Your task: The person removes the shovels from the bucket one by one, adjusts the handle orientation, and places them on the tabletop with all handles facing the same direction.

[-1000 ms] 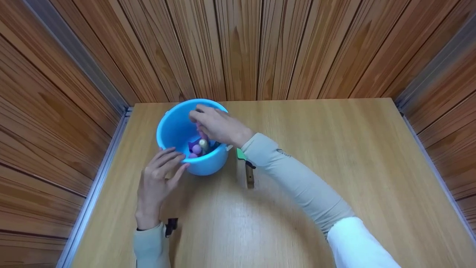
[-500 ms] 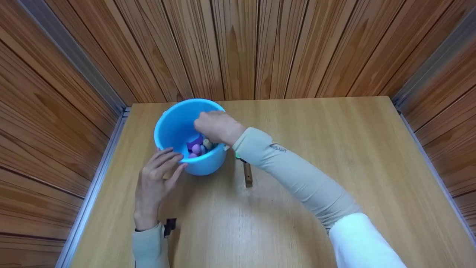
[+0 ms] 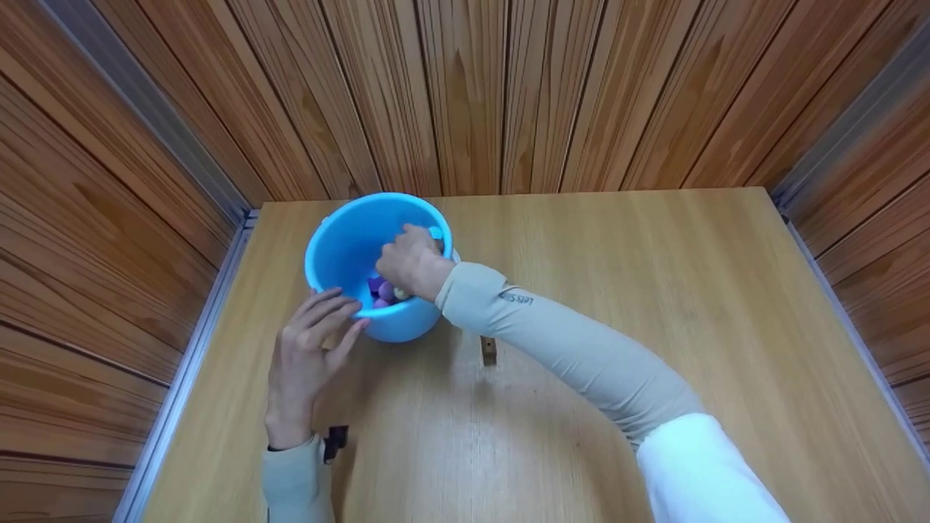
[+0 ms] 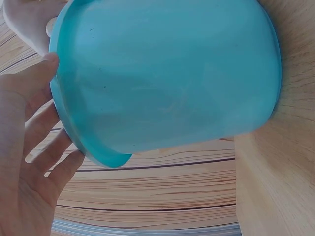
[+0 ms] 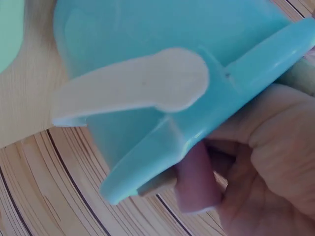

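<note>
A blue bucket (image 3: 407,321) stands at the back left of the table, with several purple things (image 3: 385,292) and a pale round one (image 3: 400,294) inside. My left hand (image 3: 301,363) holds its near left rim, thumb against the outside and fingertips at the edge. My right hand (image 3: 410,261) is down inside by the right rim, fingers curled. In the right wrist view those fingers grip a mauve cylindrical piece (image 5: 198,179) beside the rim; its other end is hidden. A brown piece (image 5: 157,183) pokes up just past it.
The bucket's white handle (image 5: 133,88) hangs on its outer right side. A brown wooden handle (image 3: 488,351) lies on the table, partly covered by the right sleeve. Something green (image 5: 10,32) lies there too. Wood-panelled walls (image 3: 465,94) enclose the table.
My right hand has gone lower into the bucket with the mauve piece. A brown and blue thing now shows at the right rim. The left hand keeps its place.
</note>
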{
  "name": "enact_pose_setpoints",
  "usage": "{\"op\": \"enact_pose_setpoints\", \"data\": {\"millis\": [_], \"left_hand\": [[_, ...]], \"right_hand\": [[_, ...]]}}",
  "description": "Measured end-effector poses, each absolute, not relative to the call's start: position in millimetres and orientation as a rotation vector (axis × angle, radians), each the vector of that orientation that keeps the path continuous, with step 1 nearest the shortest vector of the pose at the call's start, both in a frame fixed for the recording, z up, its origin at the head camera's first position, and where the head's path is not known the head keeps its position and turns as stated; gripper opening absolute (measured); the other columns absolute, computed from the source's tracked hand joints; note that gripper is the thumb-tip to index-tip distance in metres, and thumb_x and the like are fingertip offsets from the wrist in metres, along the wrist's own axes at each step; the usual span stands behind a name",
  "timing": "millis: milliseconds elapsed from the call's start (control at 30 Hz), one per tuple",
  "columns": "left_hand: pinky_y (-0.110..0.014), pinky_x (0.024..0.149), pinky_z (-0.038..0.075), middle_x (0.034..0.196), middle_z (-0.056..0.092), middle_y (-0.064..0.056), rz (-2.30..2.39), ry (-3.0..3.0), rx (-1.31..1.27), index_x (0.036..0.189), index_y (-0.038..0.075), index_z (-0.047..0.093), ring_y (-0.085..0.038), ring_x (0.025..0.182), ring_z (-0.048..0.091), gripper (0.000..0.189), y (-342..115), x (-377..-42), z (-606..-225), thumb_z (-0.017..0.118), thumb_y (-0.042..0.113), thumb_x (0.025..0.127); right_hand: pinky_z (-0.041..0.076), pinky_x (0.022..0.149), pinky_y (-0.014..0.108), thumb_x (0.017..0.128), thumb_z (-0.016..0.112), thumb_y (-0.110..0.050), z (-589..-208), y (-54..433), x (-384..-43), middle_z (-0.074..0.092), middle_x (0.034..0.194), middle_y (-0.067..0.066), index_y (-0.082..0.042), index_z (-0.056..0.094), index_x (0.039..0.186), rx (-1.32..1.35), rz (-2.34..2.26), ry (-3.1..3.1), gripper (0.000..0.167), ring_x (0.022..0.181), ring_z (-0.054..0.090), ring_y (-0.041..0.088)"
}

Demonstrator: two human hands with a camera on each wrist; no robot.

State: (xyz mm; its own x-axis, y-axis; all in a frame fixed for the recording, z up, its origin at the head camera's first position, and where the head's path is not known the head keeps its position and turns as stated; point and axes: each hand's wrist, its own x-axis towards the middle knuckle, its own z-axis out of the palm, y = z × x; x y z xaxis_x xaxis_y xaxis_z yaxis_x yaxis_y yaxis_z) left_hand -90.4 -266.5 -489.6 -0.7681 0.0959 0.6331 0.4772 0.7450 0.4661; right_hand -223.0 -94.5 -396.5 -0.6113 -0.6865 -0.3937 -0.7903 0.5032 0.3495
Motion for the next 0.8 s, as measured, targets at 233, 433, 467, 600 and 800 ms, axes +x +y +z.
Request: {"op": "enact_pose_setpoints", "data": {"millis": [233,433,467,600,800], "left_hand": [[-0.051,0.117,0.048,0.119,0.081,-0.003,-0.847,-2.334,-0.448,0.121,0.014,0.082,-0.029,0.129,0.069,0.040,-264,-90,-490,0.093,0.009,0.083],[-0.056,0.114,0.050,0.118,0.081,-0.004,-0.798,-2.325,-0.468,0.118,0.011,0.083,-0.031,0.127,0.071,0.039,-264,-92,-489,0.094,0.008,0.081],[-0.056,0.114,0.050,0.117,0.081,-0.004,-0.795,-2.328,-0.466,0.118,0.011,0.083,-0.031,0.127,0.071,0.039,-264,-92,-488,0.094,0.008,0.081],[-0.054,0.115,0.050,0.118,0.081,-0.003,-0.797,-2.346,-0.454,0.119,0.012,0.083,-0.029,0.128,0.070,0.036,-264,-92,-487,0.092,0.014,0.085],[-0.051,0.119,0.047,0.119,0.081,-0.003,-0.824,-2.359,-0.436,0.120,0.013,0.082,-0.028,0.129,0.070,0.034,-266,-91,-488,0.090,0.018,0.088]], "right_hand": [[0.056,0.106,0.037,0.099,0.065,-0.057,-394,-93,-219,0.077,0.109,0.000,-0.021,0.071,0.133,-1.208,0.746,2.564,0.050,0.095,0.066,0.020],[0.053,0.104,0.034,0.096,0.073,-0.049,-384,-89,-218,0.077,0.112,0.000,-0.022,0.072,0.134,-1.253,0.782,2.603,0.047,0.097,0.063,0.018],[0.053,0.103,0.034,0.096,0.074,-0.047,-382,-88,-218,0.077,0.112,0.000,-0.021,0.072,0.134,-1.259,0.792,2.613,0.046,0.097,0.063,0.018],[0.055,0.101,0.033,0.096,0.076,-0.040,-374,-85,-220,0.077,0.115,0.001,-0.021,0.073,0.135,-1.244,0.778,2.661,0.043,0.100,0.063,0.019],[0.054,0.109,0.041,0.099,0.074,-0.037,-362,-79,-223,0.077,0.120,0.003,-0.020,0.072,0.135,-1.245,0.679,2.707,0.040,0.108,0.066,0.022]]}}
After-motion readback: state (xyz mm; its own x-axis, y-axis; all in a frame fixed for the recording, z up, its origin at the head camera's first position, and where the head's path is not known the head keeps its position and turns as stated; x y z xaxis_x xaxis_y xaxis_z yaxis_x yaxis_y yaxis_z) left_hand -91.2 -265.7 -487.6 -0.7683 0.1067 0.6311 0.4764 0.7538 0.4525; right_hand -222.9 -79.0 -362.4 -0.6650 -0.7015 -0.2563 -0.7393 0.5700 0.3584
